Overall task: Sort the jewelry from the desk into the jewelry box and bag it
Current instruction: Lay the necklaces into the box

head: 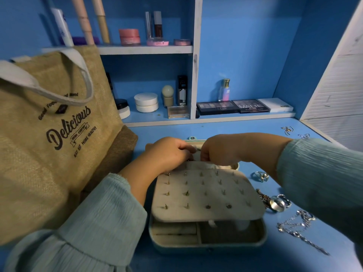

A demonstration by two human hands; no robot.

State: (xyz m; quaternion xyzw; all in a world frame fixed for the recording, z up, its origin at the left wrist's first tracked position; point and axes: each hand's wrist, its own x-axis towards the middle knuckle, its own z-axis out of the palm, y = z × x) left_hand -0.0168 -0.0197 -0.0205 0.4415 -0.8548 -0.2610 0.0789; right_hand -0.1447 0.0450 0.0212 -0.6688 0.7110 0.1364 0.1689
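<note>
Beige felt insert panel (206, 195) propped over the open jewelry box (208, 238), likely to keep the studs reachable while leaving the two lower compartments clear. Both hands, left (169, 152) and right (220, 150), meeting at the panel's 12 o'clock edge, fingers curled together, seemingly pinching something small; what exactly, cannot tell. On the blue counter (255, 130) at 3 o'clock of the box: three rings or so, one chain (298, 230). One jute bag (53, 134) at 9 o'clock, upright for bagging.
</note>
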